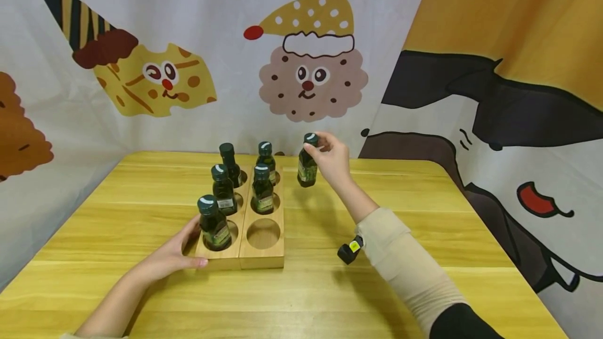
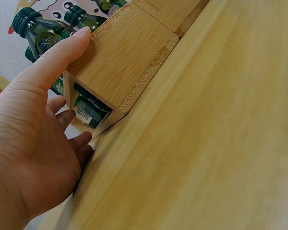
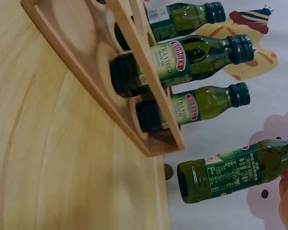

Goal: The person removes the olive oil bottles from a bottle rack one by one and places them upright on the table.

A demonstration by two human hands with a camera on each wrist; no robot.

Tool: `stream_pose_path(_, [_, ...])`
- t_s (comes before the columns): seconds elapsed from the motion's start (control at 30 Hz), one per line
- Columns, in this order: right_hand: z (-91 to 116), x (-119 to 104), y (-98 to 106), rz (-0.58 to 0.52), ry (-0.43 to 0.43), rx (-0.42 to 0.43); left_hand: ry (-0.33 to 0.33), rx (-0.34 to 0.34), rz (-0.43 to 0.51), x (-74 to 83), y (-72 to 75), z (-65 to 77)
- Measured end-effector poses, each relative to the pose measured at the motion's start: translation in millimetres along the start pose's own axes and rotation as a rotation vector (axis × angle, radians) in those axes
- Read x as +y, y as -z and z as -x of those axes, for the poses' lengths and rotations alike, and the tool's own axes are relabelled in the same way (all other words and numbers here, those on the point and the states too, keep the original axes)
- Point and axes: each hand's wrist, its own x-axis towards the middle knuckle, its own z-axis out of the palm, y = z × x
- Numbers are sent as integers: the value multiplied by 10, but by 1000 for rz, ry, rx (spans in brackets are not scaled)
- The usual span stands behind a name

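My right hand pinches a small green olive oil bottle by its dark cap and neck. That bottle hangs upright above the table, to the right of a wooden bottle rack; its back label faces the right wrist view. My left hand holds the rack's near left corner, thumb on the front face and fingers along the open side. Several more olive oil bottles stand in the rack's round holes. At the near right, one hole has no bottle in it.
A small black object with a yellow patch lies on the wooden table beside my right forearm. Behind the table's far edge hangs a cloth printed with cartoon figures.
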Motion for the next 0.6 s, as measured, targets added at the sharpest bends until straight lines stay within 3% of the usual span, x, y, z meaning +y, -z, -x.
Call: stream_pose_path(0.6, [77, 253, -89, 13, -84, -5, 11, 14, -31, -12, 4, 3])
